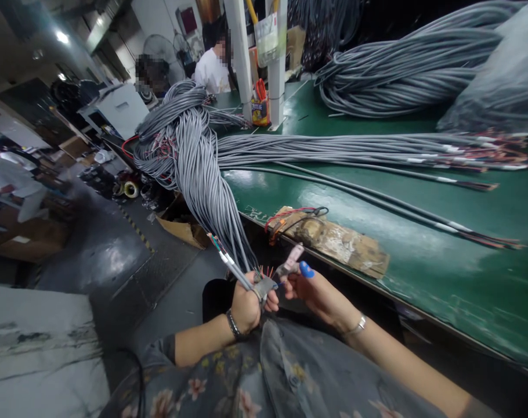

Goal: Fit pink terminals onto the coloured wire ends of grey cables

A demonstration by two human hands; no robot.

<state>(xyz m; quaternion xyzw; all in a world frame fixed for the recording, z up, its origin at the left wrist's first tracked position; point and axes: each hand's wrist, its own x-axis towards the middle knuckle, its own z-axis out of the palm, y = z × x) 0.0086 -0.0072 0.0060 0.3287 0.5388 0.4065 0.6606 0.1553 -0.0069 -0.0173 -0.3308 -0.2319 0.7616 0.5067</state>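
My left hand is wrapped round a few grey cables, close in front of my body. The cables' white-banded ends, with coloured wires fanned out, point up and left of the fist. A grey covering shows at the thumb side of this hand, beside short red and dark wire ends. My right hand is just right of it, fingers bent together near those wire ends. A blue wrap and a pale pinkish wrapped piece show at its fingers. What they pinch is too small to make out.
A thick bundle of grey cables hangs over the edge of the green table. More cables lie across it. A worn wooden block with red and black leads sits at the edge. White posts and a person are behind.
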